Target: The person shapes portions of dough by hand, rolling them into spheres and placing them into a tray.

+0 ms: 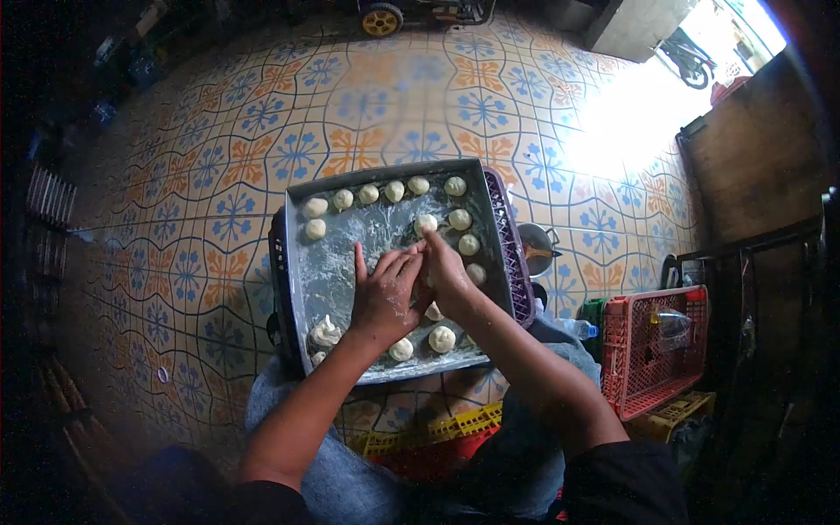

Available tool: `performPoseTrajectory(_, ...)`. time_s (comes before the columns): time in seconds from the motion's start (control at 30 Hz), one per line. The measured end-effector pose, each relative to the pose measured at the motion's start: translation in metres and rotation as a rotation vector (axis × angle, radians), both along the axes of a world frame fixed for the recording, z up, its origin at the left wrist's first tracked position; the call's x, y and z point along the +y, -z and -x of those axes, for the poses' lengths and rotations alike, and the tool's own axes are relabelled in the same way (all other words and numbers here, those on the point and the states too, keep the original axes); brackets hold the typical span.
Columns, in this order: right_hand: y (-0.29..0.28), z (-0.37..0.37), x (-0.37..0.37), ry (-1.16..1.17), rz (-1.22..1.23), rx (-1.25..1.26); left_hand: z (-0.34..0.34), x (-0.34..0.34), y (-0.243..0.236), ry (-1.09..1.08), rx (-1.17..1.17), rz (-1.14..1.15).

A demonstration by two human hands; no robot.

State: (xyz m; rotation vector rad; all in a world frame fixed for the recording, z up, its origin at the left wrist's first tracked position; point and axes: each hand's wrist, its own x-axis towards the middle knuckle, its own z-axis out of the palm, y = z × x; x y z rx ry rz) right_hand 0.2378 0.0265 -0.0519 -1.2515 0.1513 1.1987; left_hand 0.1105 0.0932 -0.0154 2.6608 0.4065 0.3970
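A floury metal tray holds several pale dough balls along its sides, with a more ragged lump at the near left corner. My left hand is over the tray's middle, little finger raised and the other fingers curled toward my right hand. Both hands meet right of centre with fingers closed together; whatever lies between them is hidden. Another dough ball sits just beyond my right fingertips.
The tray rests on a purple crate over my knees. A metal pot, red crate, plastic bottle and yellow crate are at right. A wheeled machine and motorbike stand beyond the patterned floor.
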Motion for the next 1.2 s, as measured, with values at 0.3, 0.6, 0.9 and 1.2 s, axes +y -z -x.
performPoseTrajectory(0.3,-0.014,0.008,0.007,-0.157,0.062,-0.342,0.004,0.014,0.001,-0.152,-0.161,0.293)
performPoseTrajectory(0.6,-0.042,0.016,0.003,-0.372,0.125,-1.265,0.001,0.012,0.005,-0.581,-0.278,1.592)
performPoseTrajectory(0.9,-0.046,0.017,0.000,-0.245,-0.015,-1.276,0.003,0.005,0.008,-0.441,-0.371,1.459)
performPoseTrajectory(1.2,-0.020,0.004,0.008,0.020,-0.157,-0.722,0.009,0.019,-0.009,-0.096,-0.163,0.167)
